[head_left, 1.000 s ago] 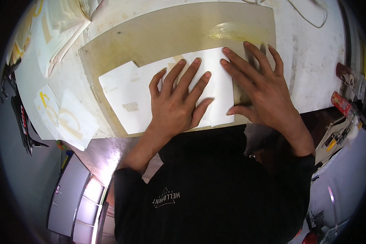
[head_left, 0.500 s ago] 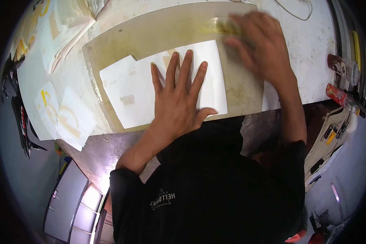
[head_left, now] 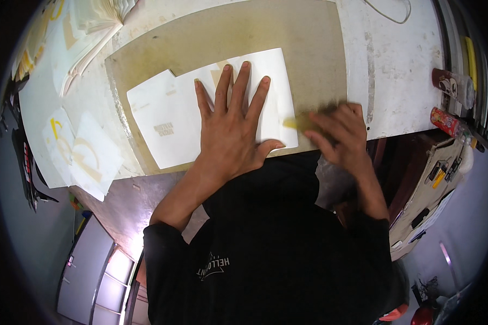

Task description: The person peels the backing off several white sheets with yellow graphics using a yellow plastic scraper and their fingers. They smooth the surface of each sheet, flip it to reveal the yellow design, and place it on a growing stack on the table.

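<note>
My left hand [head_left: 229, 132] lies flat with its fingers spread on a white paper sheet [head_left: 171, 135], which has a notch in its far edge and faint tan print. Beneath the sheet is a greenish-tan cutting mat [head_left: 287, 27]. At the sheet's right edge, my right hand [head_left: 342, 134] is curled round a yellow flat strip [head_left: 290, 123]. The strip's near tip overlaps the paper; motion blurs the rest of it, so I cannot make out its exact kind.
Loose printed sheets [head_left: 87, 157] lie at the table's left edge, below an open stack of pages [head_left: 100, 19]. A red can-like item [head_left: 444, 120] and a clear cup [head_left: 458, 89] are at the far right. A cable [head_left: 398, 20] loops at the top right.
My right hand has come down and toward me with the yellow strip, from the far part of the mat to the paper's right edge. My left hand stays spread on the paper.
</note>
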Demonstrator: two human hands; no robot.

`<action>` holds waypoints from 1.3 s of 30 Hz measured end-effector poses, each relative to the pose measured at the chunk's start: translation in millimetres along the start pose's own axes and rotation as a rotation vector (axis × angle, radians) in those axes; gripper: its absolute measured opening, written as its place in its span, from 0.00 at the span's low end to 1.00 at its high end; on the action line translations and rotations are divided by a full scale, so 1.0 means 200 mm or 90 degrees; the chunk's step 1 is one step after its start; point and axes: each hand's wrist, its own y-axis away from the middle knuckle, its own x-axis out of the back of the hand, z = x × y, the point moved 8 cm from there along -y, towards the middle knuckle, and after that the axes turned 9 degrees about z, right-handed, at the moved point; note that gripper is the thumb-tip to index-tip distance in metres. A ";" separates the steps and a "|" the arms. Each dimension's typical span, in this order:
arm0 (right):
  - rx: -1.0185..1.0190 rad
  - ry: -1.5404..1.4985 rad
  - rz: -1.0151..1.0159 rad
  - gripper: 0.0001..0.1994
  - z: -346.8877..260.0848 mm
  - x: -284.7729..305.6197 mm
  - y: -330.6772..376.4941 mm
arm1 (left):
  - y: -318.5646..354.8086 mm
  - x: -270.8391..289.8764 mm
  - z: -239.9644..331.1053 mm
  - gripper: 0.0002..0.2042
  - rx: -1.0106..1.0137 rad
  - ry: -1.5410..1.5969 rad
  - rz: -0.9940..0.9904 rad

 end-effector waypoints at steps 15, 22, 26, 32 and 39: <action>0.130 0.084 0.106 0.14 0.26 -0.15 -0.58 | 0.00 0.00 0.00 0.58 0.010 -0.022 -0.005; 0.143 0.031 0.029 0.13 0.14 -0.14 -0.28 | 0.00 0.00 -0.01 0.59 0.012 -0.029 0.001; 0.086 0.007 -0.040 0.16 0.01 -0.06 0.15 | 0.00 0.01 0.00 0.55 0.011 0.024 0.009; 0.078 0.052 -0.039 0.16 0.04 -0.01 0.06 | 0.01 0.00 0.00 0.58 -0.002 -0.017 0.020; 0.167 0.096 0.087 0.15 0.22 -0.16 -0.53 | 0.01 0.01 0.00 0.58 0.004 -0.002 0.016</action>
